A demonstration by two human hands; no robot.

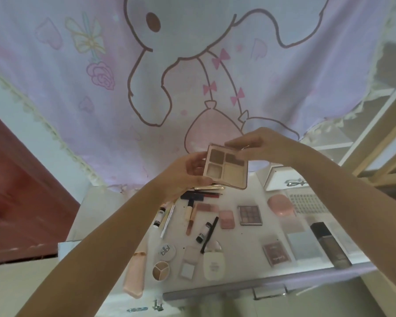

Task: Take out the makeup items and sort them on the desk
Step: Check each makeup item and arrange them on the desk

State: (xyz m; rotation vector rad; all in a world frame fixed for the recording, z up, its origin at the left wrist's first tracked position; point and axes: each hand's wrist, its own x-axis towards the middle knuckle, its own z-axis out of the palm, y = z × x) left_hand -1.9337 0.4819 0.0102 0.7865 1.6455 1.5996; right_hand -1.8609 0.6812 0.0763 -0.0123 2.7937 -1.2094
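A pink four-pan eyeshadow palette (225, 167) is held up above the white desk (242, 243), its face toward me. My left hand (188, 172) grips its left edge with curled fingers. My right hand (252, 145) pinches its top right corner. Below, many makeup items lie spread on the desk: a nine-pan purple palette (249, 215), a pink blush compact (226, 219), a round three-part concealer (161, 270), a white round pot (167, 252), a dark foundation bottle (330, 244), several tubes and pencils (192, 216).
A pink oval case (280, 205) and a sheet of stickers (309, 203) lie at the desk's right back. A cartoon-printed lilac curtain (169, 76) hangs behind the desk. A red door (16, 191) is on the left, wooden shelving (380, 124) on the right.
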